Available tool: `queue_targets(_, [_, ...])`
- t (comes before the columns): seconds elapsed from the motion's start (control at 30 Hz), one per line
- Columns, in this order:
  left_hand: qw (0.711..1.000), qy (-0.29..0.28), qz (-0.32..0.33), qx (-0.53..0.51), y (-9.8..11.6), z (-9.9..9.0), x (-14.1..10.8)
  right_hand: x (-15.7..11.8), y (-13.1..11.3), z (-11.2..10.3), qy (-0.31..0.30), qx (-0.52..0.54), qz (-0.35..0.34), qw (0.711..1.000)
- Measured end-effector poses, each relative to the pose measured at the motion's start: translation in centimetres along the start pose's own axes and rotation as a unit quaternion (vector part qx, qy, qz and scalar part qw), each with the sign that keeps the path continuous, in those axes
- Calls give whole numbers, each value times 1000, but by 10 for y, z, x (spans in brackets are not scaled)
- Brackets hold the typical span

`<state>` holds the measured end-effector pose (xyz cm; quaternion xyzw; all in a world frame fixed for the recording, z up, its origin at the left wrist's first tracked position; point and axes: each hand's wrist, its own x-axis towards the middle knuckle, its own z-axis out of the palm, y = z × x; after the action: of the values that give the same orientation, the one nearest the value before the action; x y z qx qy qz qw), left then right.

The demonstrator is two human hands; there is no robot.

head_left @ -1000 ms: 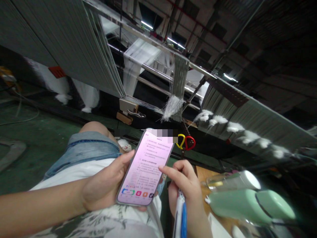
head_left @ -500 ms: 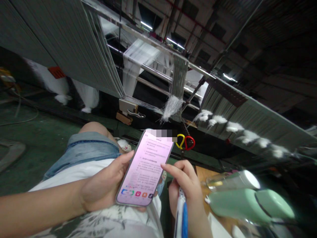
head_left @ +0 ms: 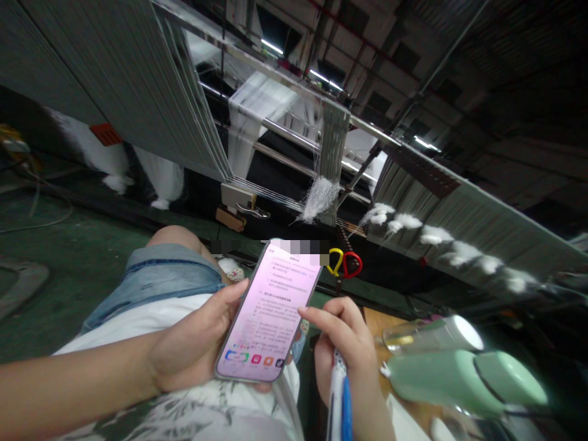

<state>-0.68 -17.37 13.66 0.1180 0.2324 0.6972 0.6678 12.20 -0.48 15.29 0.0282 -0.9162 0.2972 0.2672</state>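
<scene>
My left hand [head_left: 202,334] is wrapped round a smartphone [head_left: 269,312] held tilted above my lap. Lines of text and a row of coloured icons fill its lit pinkish screen. My right hand [head_left: 346,343] is beside the phone, its index finger pointing at the screen's right edge; whether the fingertip touches the glass I cannot tell. Its other fingers are curled round a slim white-and-blue handle [head_left: 340,401], whose far end runs out of the picture. Beyond the phone hang scissors with yellow and red finger loops [head_left: 344,263].
A wooden surface [head_left: 374,318] at right bears a green bottle [head_left: 441,380] and a clear bottle with a white lid [head_left: 434,335]. Ahead stretches a frame with dense grey strips [head_left: 138,79], white yarn bundles [head_left: 319,199] and a metal clip [head_left: 252,211].
The right hand and the white-and-blue handle have shifted very slightly to the right and down. The left hand and the phone stay where they were.
</scene>
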Motion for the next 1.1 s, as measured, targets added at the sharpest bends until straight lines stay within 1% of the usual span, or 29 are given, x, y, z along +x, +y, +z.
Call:
queue_targets(0.1, [1000,10,-4,4,0,0,0,0,0,0,-6,2,3,1000])
queue_targets(0.23, [1000,-2,-4,6,-1,-2,-1,0,0,0,-2,-3,15,1000])
queue_targets(0.43, [1000,6,-3,6,-1,0,-2,0,2,1,-3,0,10,1000])
queue_targets(0.6, [1000,-4,-8,-17,-2,-3,-2,-3,6,4,30,-11,1,999])
queue_targets(0.7, [1000,-1,-9,-14,-1,-3,-1,-2,6,5,62,-18,8,998])
queue_targets(0.87, [1000,-17,-9,-16,0,-3,0,0,4,6,141,-24,11,990])
queue_targets(1.0, [1000,-24,-7,-14,0,-3,0,2,6,8,218,-28,37,975])
queue_targets(1.1, [1000,-25,-5,-10,0,-2,-1,2,8,10,260,-1,52,964])
